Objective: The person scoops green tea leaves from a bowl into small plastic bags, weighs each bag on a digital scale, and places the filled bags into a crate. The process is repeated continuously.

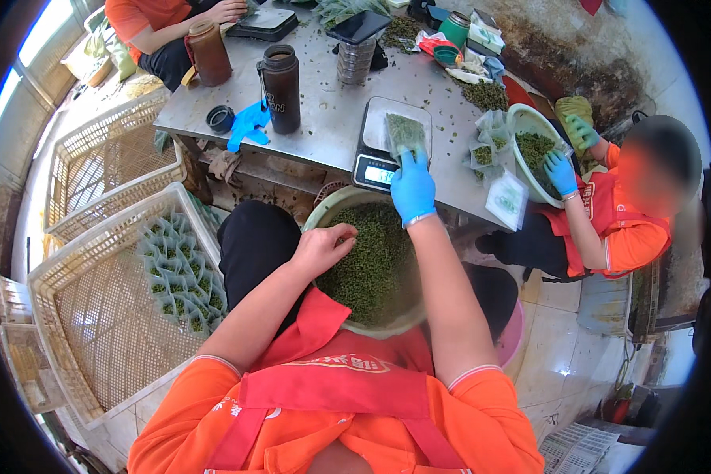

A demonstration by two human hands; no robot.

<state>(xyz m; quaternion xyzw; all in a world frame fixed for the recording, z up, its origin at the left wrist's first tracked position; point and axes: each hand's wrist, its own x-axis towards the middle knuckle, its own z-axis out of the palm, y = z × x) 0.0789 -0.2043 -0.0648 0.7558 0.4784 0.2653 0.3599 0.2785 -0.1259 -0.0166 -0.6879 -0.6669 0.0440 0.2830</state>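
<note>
My right hand (413,188), in a blue glove, grips the near end of a clear plastic bag (405,131) of small green grains. That bag rests on the pan of a digital scale (374,130) at the table's near edge. Below the scale, a wide pale basin (317,215) full of loose green grains (367,265) sits between my legs. My bare left hand (324,249) hovers over the basin's left side, its fingers curled together. Whether anything is pinched in them is hidden.
A plastic crate (79,340) at left holds several filled bags (178,272); another crate (110,150) stands behind it. Bottles (280,91) and a blue glove (250,126) lie on the metal table (324,142). A gloved co-worker (616,213) works at a second basin (521,118); another person (154,31) sits far left.
</note>
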